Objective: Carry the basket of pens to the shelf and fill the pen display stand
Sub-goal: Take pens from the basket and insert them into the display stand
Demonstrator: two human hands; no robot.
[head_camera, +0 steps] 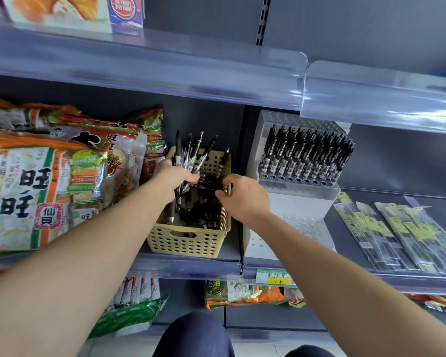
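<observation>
Shelf (191, 264): dark metal store shelving with a clear plastic rail along its front edge; basket and stand both sit on this level
Basket (188, 243): already set down on the shelf at the front edge, just left of the stand; beige moulded plastic, rectangular, walls punched with round holes, a slot handle in the near wall
Loose pens (198, 210): many lie heaped inside the basket, with black barrels and clear sections
Left hand (177, 180): clenched round a bunch of pens (191, 155), held upright over the basket's far left corner, the ends fanning apart
Right hand (245, 199): over the basket's right rim, fingers bent toward the heap; whether it pinches a pen I cannot tell
Pen display stand (301, 202): white and clear plastic, stepped in tiers, each step drilled with round sockets; reaches toward the shelf's back
Stocked pens (307, 155): dense rows of black pens fill the middle tier, leaning back
Done: carrying looks finished, filling partly so
Left: low front steps (299, 222) and top back row (307, 119) show bare sockets, and the basket holds plenty, so I judge the filling roughly midway
Snack bags (44, 181): glossy crinkled film, orange and white, piled at the shelf's left end
Flat packets (397, 233): long clear sleeves with yellow labels, lying toward the right end
Price tag (273, 278): green and yellow paper in the front rail
</observation>
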